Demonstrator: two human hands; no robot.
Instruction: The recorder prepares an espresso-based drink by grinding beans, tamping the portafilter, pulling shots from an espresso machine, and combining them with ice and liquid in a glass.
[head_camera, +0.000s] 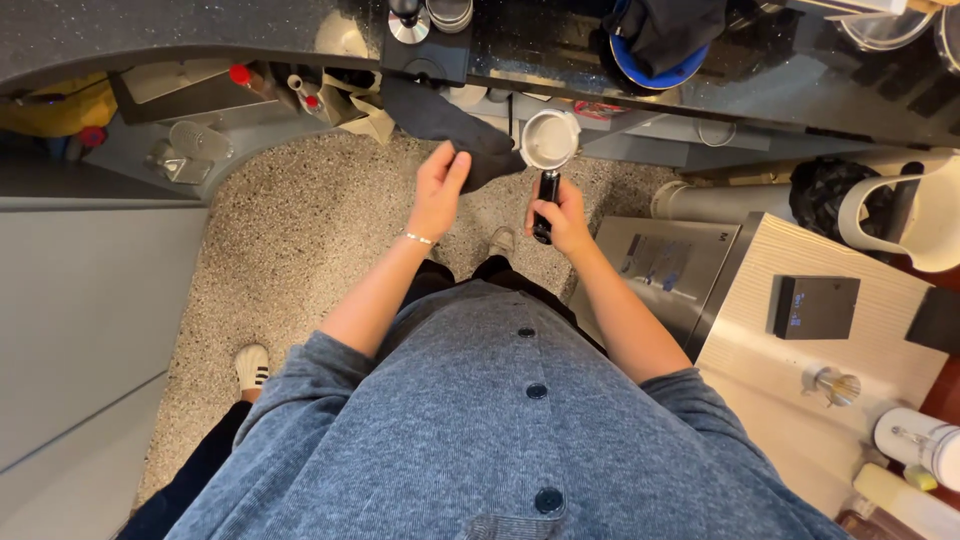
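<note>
Down in the head view, the right hand (562, 215) is wrapped around the black handle of a portafilter (549, 150), its grip pressed tight on that handle, so the round metal basket points away from the body and shows its pale inside. Just left of it, the left hand (438, 185) pinches a dark cloth (440, 118) between thumb and fingers; the cloth hangs from the edge of the table (150, 35) above and its lower corner reaches toward the basket rim, though whether it touches the rim cannot be told. A thin bracelet (418, 238) sits on the left wrist. Both hands are held over a speckled floor (290, 230), in front of the person's grey buttoned top (470, 420). One white shoe (252, 365) shows at lower left. On the dark table at the top sit a blue bowl (655, 65) with dark fabric in it and a round metal tamper (408, 22). To the right stand a steel bin (665, 265) and a pale wooden surface (760, 370) carrying a small black box (814, 306). A black bag (825, 195) fills a container near the right edge.
</note>
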